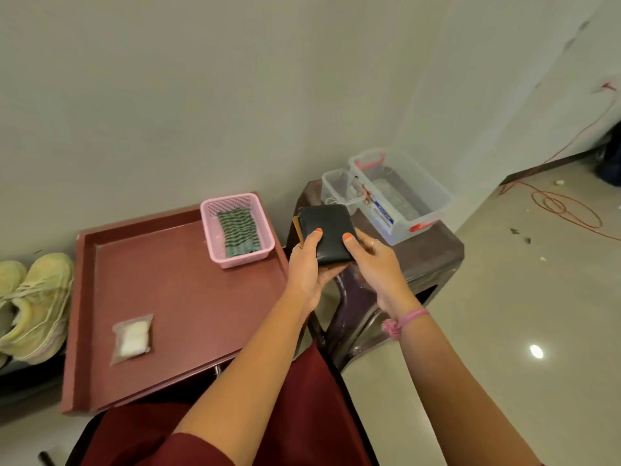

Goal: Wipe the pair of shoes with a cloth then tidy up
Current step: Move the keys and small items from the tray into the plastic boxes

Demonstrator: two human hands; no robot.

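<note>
Both hands, left and right, grip a black wallet, thumbs on top.

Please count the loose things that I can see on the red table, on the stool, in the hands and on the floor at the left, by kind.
Baskets: 1 pink basket
Cloths: 1 green cloth
Plastic packets: 1
Clear boxes: 2
Wallets: 1 black wallet
Shoes: 2
Total: 8

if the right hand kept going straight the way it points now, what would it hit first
Probably the small clear container on the dark stool, beyond the black wallet that the right hand and left hand grip; depth is unclear.
</note>
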